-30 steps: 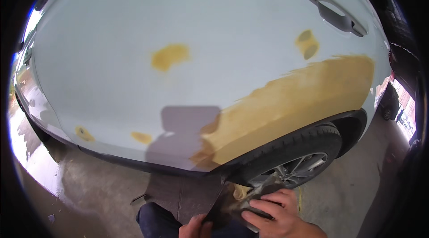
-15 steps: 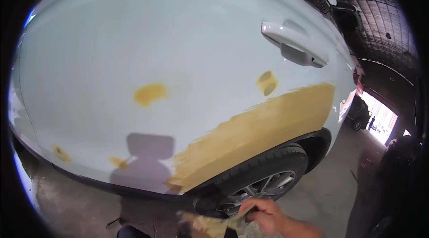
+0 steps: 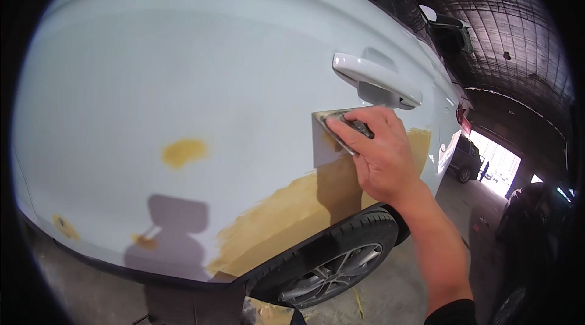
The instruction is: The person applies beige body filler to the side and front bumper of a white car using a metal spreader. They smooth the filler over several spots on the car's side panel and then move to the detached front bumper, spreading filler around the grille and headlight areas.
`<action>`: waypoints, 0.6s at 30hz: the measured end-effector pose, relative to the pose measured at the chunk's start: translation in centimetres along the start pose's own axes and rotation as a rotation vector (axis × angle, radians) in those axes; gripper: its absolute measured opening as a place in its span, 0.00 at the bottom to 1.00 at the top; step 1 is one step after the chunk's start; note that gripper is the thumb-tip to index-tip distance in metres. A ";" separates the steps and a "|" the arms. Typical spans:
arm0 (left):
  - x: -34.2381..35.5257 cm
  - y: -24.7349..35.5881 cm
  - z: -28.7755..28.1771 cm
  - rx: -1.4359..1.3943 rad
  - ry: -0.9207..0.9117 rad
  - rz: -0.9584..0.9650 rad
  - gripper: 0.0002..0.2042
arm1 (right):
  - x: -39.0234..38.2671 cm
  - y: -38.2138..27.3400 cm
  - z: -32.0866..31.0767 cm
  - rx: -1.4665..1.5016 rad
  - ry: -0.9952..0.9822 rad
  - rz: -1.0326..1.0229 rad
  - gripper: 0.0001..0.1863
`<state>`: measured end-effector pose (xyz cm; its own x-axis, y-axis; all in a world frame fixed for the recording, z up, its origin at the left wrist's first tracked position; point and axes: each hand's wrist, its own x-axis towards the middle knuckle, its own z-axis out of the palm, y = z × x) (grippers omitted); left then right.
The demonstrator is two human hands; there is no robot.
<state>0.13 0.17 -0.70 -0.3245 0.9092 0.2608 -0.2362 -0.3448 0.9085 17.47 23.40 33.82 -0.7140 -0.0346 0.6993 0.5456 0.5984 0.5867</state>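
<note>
Right hand point(image 3: 385, 149): closed on thin grey flat-bladed spreader point(image 3: 323, 115), slanted at white car side point(image 3: 122, 81) below curved white handle point(image 3: 378, 79); I judge, for edge control. Left hand: outside my view.

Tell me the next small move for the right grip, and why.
I'd probably draw the flat blade across the small yellow patch below the door handle: the right grip holds the blade by that partly hidden spot, close to the white panel, though whether it touches is hard to tell.
</note>
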 end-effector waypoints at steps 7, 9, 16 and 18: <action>0.8 -1.3 0.4 -0.044 -0.026 -0.141 0.09 | -1.7 -2.1 0.4 -0.023 -0.082 -0.001 0.30; 0.9 -1.2 0.5 -0.061 -0.043 -0.208 0.09 | -3.1 -1.9 0.7 -0.047 -0.118 -0.022 0.29; 0.3 -1.1 -0.1 0.031 -0.044 -0.049 0.09 | -2.8 0.5 -1.9 -0.047 -0.106 0.021 0.28; 0.1 -1.1 -0.3 0.007 -0.040 -0.074 0.09 | -1.3 1.3 -1.6 -0.060 -0.034 0.042 0.29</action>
<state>0.11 0.60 -1.76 -0.2693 0.9409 0.2055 -0.2517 -0.2747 0.9280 19.79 22.96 34.30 -0.7041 0.0169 0.7099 0.5995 0.5500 0.5815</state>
